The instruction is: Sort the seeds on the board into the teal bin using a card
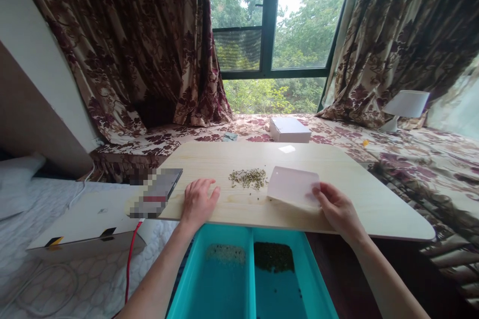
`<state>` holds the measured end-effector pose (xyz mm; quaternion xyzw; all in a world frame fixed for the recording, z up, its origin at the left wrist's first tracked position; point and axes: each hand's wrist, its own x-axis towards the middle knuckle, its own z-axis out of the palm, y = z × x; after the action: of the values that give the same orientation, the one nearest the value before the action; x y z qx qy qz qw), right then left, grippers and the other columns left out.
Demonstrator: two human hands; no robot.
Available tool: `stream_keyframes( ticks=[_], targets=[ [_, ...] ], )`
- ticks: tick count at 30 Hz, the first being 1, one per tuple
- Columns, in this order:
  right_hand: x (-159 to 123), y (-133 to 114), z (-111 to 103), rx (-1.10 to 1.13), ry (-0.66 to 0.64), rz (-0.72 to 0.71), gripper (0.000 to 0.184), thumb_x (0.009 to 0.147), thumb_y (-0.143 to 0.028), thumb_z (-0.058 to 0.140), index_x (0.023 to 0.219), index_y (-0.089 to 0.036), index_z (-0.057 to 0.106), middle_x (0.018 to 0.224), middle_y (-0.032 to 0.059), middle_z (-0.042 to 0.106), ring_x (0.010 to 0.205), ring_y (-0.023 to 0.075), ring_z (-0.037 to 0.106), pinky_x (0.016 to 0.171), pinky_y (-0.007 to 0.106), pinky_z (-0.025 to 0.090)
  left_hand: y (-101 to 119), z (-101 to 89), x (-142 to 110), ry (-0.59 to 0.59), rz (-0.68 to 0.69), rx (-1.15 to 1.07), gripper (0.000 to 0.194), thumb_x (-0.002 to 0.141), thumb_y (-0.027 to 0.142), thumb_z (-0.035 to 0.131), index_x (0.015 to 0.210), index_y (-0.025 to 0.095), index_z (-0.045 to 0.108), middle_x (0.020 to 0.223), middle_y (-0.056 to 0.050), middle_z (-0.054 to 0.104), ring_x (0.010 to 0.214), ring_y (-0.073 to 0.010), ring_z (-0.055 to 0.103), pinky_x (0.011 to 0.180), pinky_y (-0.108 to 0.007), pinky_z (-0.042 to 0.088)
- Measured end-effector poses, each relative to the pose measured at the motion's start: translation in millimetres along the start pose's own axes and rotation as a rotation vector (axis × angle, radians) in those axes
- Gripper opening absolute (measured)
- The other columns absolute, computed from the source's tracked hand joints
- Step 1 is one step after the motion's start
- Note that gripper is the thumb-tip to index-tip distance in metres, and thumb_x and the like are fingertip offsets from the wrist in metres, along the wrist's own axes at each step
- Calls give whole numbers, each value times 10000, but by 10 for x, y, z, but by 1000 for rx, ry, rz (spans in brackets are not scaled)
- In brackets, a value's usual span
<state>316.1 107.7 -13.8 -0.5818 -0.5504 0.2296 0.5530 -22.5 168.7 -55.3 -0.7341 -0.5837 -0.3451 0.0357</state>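
Observation:
My right hand (pixel 339 209) pinches the right edge of a thin, translucent white plastic scraper sheet (pixel 292 184), tilted over the table with its left edge beside a small pile of greenish-brown grains (pixel 248 178). Resting on the pale wooden tabletop (pixel 220 159) left of the pile is my left hand (pixel 198 202), its fingers loosely apart and holding nothing. Below the table's near edge sits a turquoise bin (pixel 250 279) split by a divider. Pale grains (pixel 225 254) lie in its left compartment and dark grains (pixel 274 256) in the right one.
A dark device (pixel 159 192), partly blurred out, lies at the table's left end with a red cable (pixel 131 259). A white carton (pixel 90 224) stands on the bed. Behind the table, a white box (pixel 290 129) and a lamp (pixel 407 104) stand on the window seat.

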Motion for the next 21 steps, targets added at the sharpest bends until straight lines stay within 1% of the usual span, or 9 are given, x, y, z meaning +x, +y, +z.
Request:
stream_keyframes(
  ticks=[3, 5, 9, 12, 14, 17, 21],
  targets=[
    [-51, -11, -45, -17, -17, 12, 332, 721, -526, 624, 789, -203, 663, 719, 48, 711, 755, 230, 677, 704, 310, 531, 16, -13, -2, -3, 2, 13, 254, 875, 384, 442, 968, 225, 616, 1043, -59, 672, 1041, -240, 561, 969, -402, 364],
    [-51, -16, -13, 2, -30, 15, 343, 712, -538, 636, 791, -204, 656, 710, 50, 711, 733, 229, 678, 691, 313, 534, 27, -29, 0, 0, 3, 12, 278, 891, 396, 418, 965, 221, 621, 1037, -60, 674, 1036, -236, 563, 957, -396, 367],
    [37, -77, 211, 103, -88, -24, 363, 685, -537, 665, 819, -202, 628, 752, 68, 722, 688, 219, 683, 653, 319, 539, 42, -64, 8, 7, -9, -10, 348, 931, 419, 349, 969, 213, 626, 1034, -62, 673, 1030, -226, 562, 940, -381, 374],
    [119, -150, 392, 133, -167, -62, 332, 701, -501, 661, 822, -194, 622, 792, 80, 724, 737, 219, 693, 672, 318, 537, 45, -78, 9, 9, -12, -22, 374, 945, 429, 317, 965, 216, 624, 1029, -60, 673, 1028, -222, 562, 936, -373, 374],
    [153, -164, 450, 138, -206, -66, 307, 719, -475, 647, 824, -188, 620, 824, 89, 726, 761, 218, 694, 690, 320, 532, 47, -79, 7, 7, -8, -23, 381, 948, 433, 310, 965, 218, 623, 1020, -58, 672, 1020, -222, 565, 928, -373, 376],
    [176, -110, 438, 131, -258, -59, 269, 726, -431, 639, 821, -180, 622, 842, 91, 726, 786, 218, 690, 713, 325, 524, 49, -75, 4, 4, -6, -27, 384, 947, 438, 312, 964, 214, 624, 1018, -59, 673, 1012, -222, 566, 926, -377, 374],
    [203, -40, 378, 106, -323, -42, 179, 719, -351, 618, 780, -182, 610, 788, 69, 715, 773, 207, 674, 718, 321, 510, 53, -75, 4, -7, -12, -33, 382, 941, 457, 321, 965, 222, 622, 1029, -58, 674, 1020, -223, 563, 935, -376, 373]
  ],
)
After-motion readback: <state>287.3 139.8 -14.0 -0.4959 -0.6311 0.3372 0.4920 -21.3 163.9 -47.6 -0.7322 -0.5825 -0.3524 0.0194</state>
